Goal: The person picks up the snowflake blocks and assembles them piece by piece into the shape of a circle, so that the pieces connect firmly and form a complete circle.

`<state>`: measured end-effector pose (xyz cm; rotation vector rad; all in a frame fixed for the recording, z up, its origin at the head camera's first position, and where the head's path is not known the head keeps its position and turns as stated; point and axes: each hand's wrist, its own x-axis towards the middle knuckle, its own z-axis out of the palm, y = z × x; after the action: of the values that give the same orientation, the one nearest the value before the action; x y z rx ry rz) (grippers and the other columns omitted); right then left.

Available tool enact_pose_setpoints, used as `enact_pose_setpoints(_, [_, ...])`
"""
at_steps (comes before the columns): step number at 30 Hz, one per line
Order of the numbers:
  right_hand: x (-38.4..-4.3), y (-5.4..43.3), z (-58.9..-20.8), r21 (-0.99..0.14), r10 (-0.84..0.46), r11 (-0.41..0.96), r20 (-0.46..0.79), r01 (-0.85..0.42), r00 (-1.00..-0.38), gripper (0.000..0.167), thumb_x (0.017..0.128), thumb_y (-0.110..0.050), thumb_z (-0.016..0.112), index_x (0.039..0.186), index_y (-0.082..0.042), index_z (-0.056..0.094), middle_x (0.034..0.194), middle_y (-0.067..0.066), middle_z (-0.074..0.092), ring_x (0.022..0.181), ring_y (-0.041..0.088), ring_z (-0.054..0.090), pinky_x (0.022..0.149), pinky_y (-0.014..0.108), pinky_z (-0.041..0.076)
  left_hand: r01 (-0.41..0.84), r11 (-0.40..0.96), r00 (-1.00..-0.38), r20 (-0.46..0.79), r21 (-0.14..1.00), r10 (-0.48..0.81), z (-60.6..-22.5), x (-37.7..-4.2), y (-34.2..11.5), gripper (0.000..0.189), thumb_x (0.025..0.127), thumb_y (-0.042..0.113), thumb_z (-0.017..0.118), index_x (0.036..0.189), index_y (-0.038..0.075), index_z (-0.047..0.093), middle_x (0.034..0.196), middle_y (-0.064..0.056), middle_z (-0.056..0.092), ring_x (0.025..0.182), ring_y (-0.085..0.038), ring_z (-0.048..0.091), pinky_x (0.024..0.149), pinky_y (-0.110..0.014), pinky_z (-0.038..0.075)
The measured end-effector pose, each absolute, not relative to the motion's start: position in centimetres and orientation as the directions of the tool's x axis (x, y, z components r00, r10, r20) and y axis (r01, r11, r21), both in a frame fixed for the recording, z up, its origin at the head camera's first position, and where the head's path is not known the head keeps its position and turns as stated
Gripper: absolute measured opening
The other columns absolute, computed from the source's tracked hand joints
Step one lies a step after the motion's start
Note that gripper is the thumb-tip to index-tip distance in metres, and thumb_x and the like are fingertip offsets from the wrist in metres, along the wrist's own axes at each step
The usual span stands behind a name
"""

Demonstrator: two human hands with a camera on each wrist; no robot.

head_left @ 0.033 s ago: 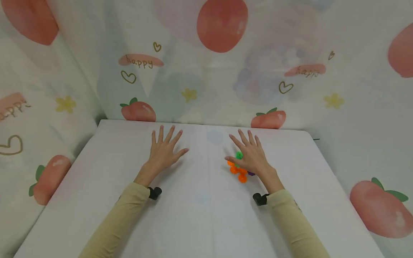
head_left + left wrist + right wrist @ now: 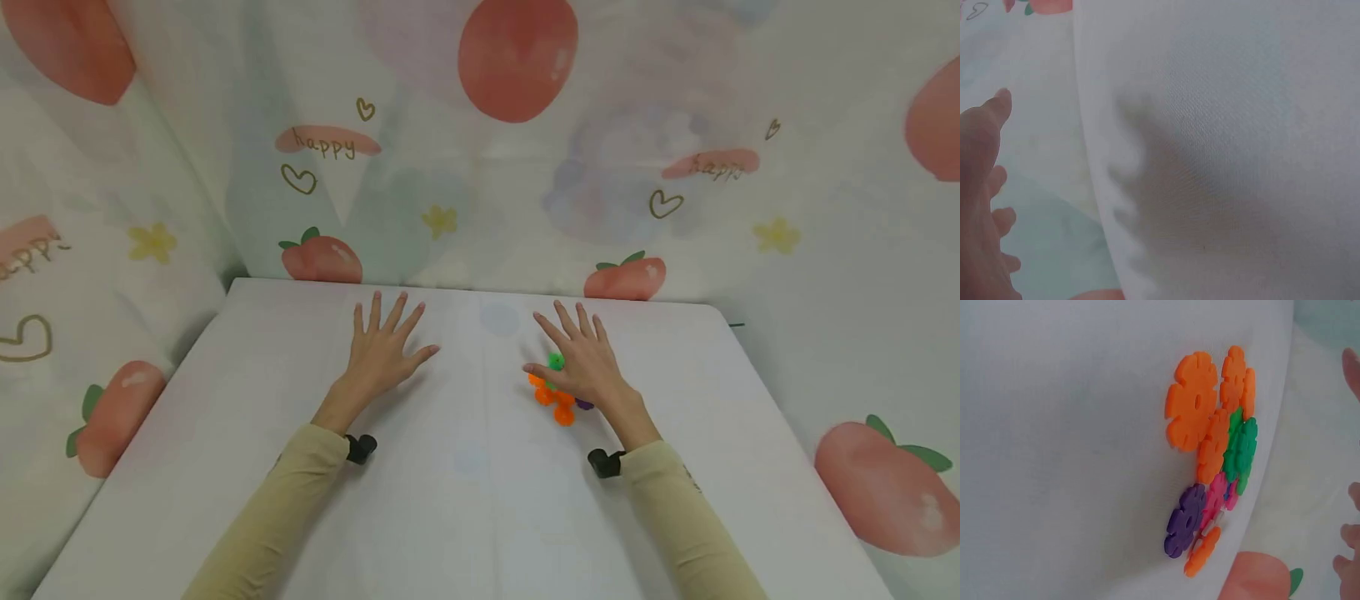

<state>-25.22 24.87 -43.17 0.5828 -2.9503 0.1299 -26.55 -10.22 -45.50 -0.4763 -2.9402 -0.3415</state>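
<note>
Both hands hover over a white table with fingers spread and nothing in them. My left hand (image 2: 377, 357) is above the left part of the table, its shadow falling on the cloth below. Over a small pile of plastic snowflake-shaped building discs, my right hand (image 2: 588, 360) covers part of them in the head view. In the right wrist view the pile shows orange discs (image 2: 1192, 402), a purple disc (image 2: 1185, 520), green discs (image 2: 1244, 447) and a pink disc (image 2: 1214, 501), lying flat and overlapping. The right fingers (image 2: 1352, 536) are apart from the discs.
The white table (image 2: 420, 508) reaches back to a fabric wall (image 2: 480, 200) printed with peaches, hearts and "happy". More printed fabric hangs at the left and right sides. A small black wrist camera (image 2: 362, 450) sits at the left wrist, another black camera (image 2: 604, 463) at the right.
</note>
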Motion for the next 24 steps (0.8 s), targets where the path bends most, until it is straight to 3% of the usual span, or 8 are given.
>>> enact_pose_setpoints(8, [-25.6,25.6,-43.3,-0.093,-0.389,0.908,0.177,-0.409,-0.904,0.081,0.094,-0.052,0.069,0.160,-0.018,0.037,0.168,0.020,0.025,0.154,0.051,0.018,0.124,0.069,0.011,0.348,0.906,-0.935,0.154,0.239,0.318,-46.4,-27.6,-8.8,0.079,0.100,0.065,0.050,0.163,0.021,0.031,0.172,-0.009,0.020,0.158,-0.045,0.006,0.124,-0.069,-0.001])
enact_pose_setpoints(11, [-25.7,26.1,-43.6,-0.154,-0.395,0.890,0.207,-0.429,-0.895,0.072,0.094,-0.039,0.073,0.154,-0.009,0.047,0.163,0.024,0.034,0.151,0.051,0.026,0.122,0.070,0.016,0.395,0.876,-0.918,0.163,0.278,0.363,-46.7,-28.0,-7.0,0.073,0.102,0.057,0.055,0.159,0.015,0.039,0.167,-0.012,0.033,0.155,-0.044,0.022,0.122,-0.070,0.011])
enact_pose_setpoints(16, [-25.5,27.2,-43.7,-0.300,-0.384,0.855,0.180,-0.423,-0.905,0.054,0.093,-0.023,0.076,0.139,0.001,0.060,0.147,0.024,0.055,0.137,0.050,0.044,0.115,0.069,0.032,0.475,0.792,-0.879,0.173,0.383,0.444,-46.8,-28.1,-2.2,0.058,0.099,0.043,0.067,0.145,0.007,0.057,0.142,-0.016,0.058,0.126,-0.040,0.053,0.106,-0.061,0.040])
enact_pose_setpoints(19, [-25.4,27.7,-43.9,-0.377,-0.358,0.848,0.113,-0.373,-0.927,0.044,0.094,-0.019,0.076,0.132,0.000,0.065,0.138,0.021,0.064,0.128,0.044,0.050,0.111,0.064,0.039,0.507,0.737,-0.854,0.140,0.447,0.502,-46.8,-28.3,0.5,0.052,0.096,0.035,0.073,0.137,0.003,0.064,0.129,-0.015,0.064,0.115,-0.036,0.058,0.098,-0.052,0.047])
enact_pose_setpoints(24, [-25.4,28.0,-44.2,-0.425,-0.340,0.845,0.044,-0.325,-0.939,0.035,0.092,-0.019,0.078,0.122,-0.001,0.072,0.121,0.018,0.070,0.114,0.036,0.056,0.102,0.056,0.048,0.512,0.642,-0.810,0.072,0.571,0.582,-47.0,-28.7,3.7,0.041,0.092,0.020,0.078,0.124,-0.004,0.070,0.114,-0.016,0.069,0.105,-0.029,0.063,0.097,-0.039,0.053])
